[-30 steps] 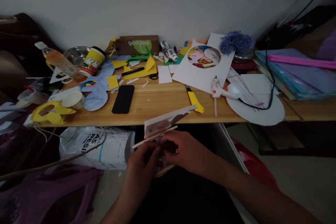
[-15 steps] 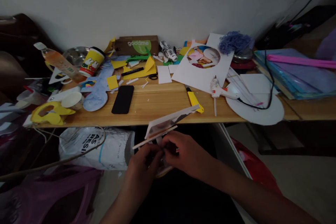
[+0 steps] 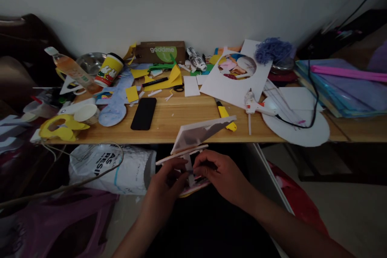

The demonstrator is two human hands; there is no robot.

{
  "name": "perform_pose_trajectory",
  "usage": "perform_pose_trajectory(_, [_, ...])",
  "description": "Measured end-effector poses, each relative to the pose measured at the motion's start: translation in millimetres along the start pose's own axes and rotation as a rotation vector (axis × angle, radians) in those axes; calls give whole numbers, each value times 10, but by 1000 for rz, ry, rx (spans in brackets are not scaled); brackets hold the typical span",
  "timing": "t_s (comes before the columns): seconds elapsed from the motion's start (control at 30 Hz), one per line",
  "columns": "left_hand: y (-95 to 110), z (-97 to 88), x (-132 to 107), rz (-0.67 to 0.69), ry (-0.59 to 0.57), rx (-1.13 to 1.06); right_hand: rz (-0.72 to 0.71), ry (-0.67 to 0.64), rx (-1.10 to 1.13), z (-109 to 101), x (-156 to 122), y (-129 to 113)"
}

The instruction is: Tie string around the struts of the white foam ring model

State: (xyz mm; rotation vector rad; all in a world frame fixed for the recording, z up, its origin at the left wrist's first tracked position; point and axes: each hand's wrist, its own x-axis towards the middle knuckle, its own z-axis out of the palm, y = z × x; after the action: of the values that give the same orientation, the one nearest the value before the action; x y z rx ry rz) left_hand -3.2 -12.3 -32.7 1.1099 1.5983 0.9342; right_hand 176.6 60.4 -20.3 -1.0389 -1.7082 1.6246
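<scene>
In front of the table edge, over my dark-clothed lap, is a small white cardboard model with a slanted grey-white flap rising from its far side. My left hand is closed on its left part, fingers curled at a narrow white upright strip in the middle. From the right, my right hand pinches at the same strip, thumb and forefinger close together. Below the fingers a pinkish, yellow-edged base partly shows. Shadow and fingers hide much of the inside.
On the wooden table lie a phone, a yellow utility knife, a corded hot glue gun and a white board with a round hole. A drink bottle and a cup stand left. Folders lie right.
The flap and model have shifted slightly right and tilted, showing more of the inside and the white strip. My right hand has moved right, away from my left fingers.
</scene>
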Motion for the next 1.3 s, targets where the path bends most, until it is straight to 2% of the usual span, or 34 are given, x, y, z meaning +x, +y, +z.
perform_pose_trajectory(0.13, [-16,-46,11,79,-41,49,52,-33,-25,-70,1,3])
perform_pose_trajectory(0.23, [-13,-68,28,171,-86,74,35,3,-65,-153,17,-13])
perform_pose_trajectory(0.33, [11,-61,50,194,-146,92,6,17,-26,-170,0,-68])
perform_pose_trajectory(0.57, [57,-31,85,160,-170,136,-68,23,-15,7,-132,-248])
perform_pose_trajectory(0.73, [30,-8,64,206,-168,124,-178,51,-84,170,-151,-267])
perform_pose_trajectory(0.83, [-6,-1,50,210,-151,111,-256,-25,-165,199,-133,-304])
perform_pose_trajectory(0.93, [-15,-15,36,197,-114,95,-327,-127,-250,91,-108,-326])
perform_pose_trajectory(1.07, [5,-64,14,177,-74,100,-230,-23,-390,-179,-40,-227])
perform_pose_trajectory(1.13, [1,-84,6,174,-67,73,-166,-83,-429,-273,21,-147])
perform_pose_trajectory(1.3, [-89,-108,5,73,-30,-89,-126,-417,-352,-271,223,-42])
